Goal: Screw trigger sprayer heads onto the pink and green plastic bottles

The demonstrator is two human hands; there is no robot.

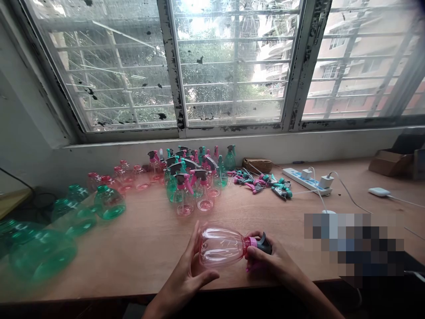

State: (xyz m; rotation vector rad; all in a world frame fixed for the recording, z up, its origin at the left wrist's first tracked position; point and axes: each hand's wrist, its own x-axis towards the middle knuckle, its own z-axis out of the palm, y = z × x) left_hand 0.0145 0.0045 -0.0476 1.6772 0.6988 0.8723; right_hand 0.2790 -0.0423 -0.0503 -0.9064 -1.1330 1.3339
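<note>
A clear pink spray bottle point(221, 246) lies sideways above the front of the wooden table point(139, 248), held between both hands. My left hand point(190, 272) cups the bottle's base, fingers curved round it. My right hand point(265, 259) is closed on the pink-and-dark trigger sprayer head point(260, 243) at the bottle's neck.
Several finished pink and green spray bottles point(191, 181) stand at the back centre. Empty green bottles point(79, 212) and pink bottles point(124, 177) sit to the left. Loose sprayer heads point(265, 182), a power strip point(310, 179), a cardboard box point(387, 161) and a blurred patch lie on the right.
</note>
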